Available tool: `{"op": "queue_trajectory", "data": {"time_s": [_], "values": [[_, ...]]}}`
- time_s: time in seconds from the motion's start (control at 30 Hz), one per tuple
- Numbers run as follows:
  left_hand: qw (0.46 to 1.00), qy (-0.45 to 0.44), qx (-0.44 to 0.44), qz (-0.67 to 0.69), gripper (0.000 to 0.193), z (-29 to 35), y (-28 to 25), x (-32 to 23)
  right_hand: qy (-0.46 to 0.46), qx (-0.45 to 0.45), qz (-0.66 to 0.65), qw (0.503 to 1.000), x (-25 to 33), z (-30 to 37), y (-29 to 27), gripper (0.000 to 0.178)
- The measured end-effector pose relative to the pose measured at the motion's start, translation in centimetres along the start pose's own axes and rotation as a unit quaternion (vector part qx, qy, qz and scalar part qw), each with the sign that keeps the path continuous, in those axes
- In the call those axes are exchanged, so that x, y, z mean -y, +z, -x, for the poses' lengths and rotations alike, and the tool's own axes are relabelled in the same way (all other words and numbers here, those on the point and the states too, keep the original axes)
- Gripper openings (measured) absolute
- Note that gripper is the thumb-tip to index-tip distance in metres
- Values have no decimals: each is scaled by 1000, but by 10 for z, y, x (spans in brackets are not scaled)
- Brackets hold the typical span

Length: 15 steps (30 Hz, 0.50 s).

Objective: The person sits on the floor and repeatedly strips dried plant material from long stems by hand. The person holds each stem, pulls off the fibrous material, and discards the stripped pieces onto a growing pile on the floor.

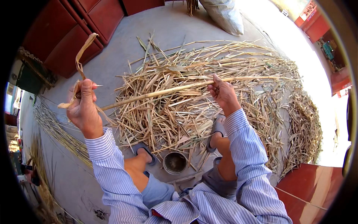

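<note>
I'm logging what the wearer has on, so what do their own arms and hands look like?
A long, loose fabric left sleeve with thin blue and white stripes and a matching right sleeve cover the arms nearly to the wrists. The left hand and right hand are bare, without gloves.

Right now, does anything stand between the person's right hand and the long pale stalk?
Nothing visible does: the right hand pinches the long pale stalk directly. The straw pile shows beneath them, not in between.
</note>
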<state>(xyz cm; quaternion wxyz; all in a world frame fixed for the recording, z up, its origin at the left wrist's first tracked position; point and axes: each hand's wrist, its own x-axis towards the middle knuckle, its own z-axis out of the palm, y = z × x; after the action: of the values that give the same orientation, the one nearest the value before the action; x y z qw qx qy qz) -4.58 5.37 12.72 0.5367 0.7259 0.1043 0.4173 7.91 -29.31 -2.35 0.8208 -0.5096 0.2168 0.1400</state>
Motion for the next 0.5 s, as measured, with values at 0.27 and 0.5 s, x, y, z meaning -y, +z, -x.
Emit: {"op": "queue_trajectory", "data": {"time_s": [0.27, 0.5], "values": [[834, 331, 121, -425, 29, 21, 45, 19, 1, 1, 25, 1000, -4, 4, 6, 25], [828, 226, 379, -346, 18, 31, 41, 19, -23, 7, 2, 1000, 1, 7, 11, 28]]}}
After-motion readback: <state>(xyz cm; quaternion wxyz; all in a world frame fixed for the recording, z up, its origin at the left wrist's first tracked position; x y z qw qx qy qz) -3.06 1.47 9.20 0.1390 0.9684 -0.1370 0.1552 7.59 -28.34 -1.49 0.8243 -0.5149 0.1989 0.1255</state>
